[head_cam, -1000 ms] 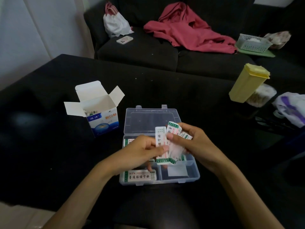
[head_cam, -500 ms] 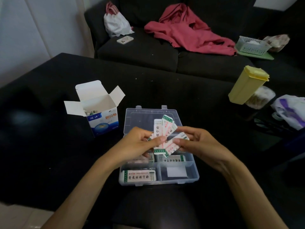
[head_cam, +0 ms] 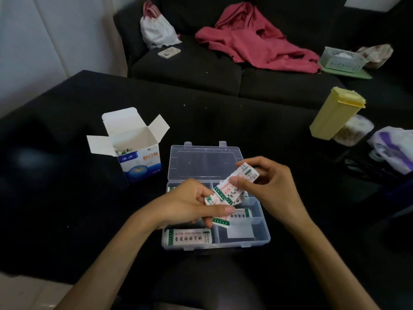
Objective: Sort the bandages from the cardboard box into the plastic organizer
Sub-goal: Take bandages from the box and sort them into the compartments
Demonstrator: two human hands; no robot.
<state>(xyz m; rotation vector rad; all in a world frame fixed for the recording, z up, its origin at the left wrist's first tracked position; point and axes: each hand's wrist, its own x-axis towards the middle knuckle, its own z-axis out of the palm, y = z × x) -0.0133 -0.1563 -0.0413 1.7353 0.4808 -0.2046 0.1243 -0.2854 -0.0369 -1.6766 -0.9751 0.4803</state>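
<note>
A clear plastic organizer lies open on the black table, its lid folded back. Bandages lie in its front left compartment, and more show in the middle. Above it my left hand pinches a few white, green-edged bandages. My right hand pinches a fan of bandages between thumb and fingers. The two bunches touch or overlap. The cardboard box stands open to the left, with some bandages visible inside.
A yellow lidded container and a jar of cotton swabs stand at the right, beside a plastic bag. Behind the table is a dark sofa with a red garment, a phone, a white bag and a basket.
Both hands dropped slightly and spread the bandages apart. My right hand drew its bunch up to the right, while my left hand kept a few lower over the organizer.
</note>
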